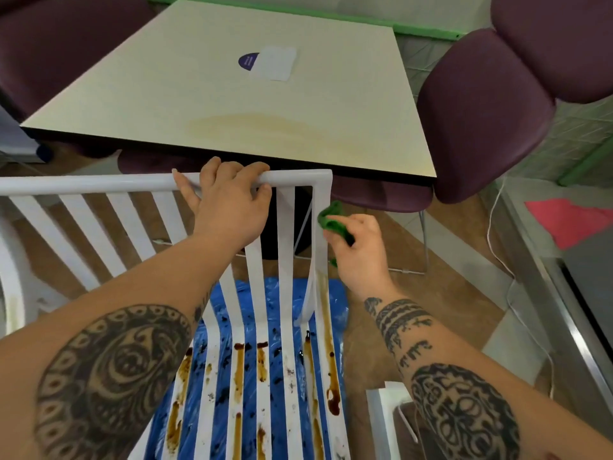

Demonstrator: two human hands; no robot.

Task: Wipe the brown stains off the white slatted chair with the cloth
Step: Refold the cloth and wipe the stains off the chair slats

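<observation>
No text, brand, number or sign can be read here. The only printed matter is a dark purple round sticker (248, 60) on the bench (166, 94), tucked partly under a white card (277, 63) just beside it; it bears a few pale marks too small and blurred to read. The card's face is blank.

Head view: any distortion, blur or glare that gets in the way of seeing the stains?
Head view: wide-angle bending bows the white chair top rail and table edge; the periphery is soft; the brown stains on the seat slats read sharply; even lighting, only mild sheen on the table; the left hand and green cloth are clear.
</observation>
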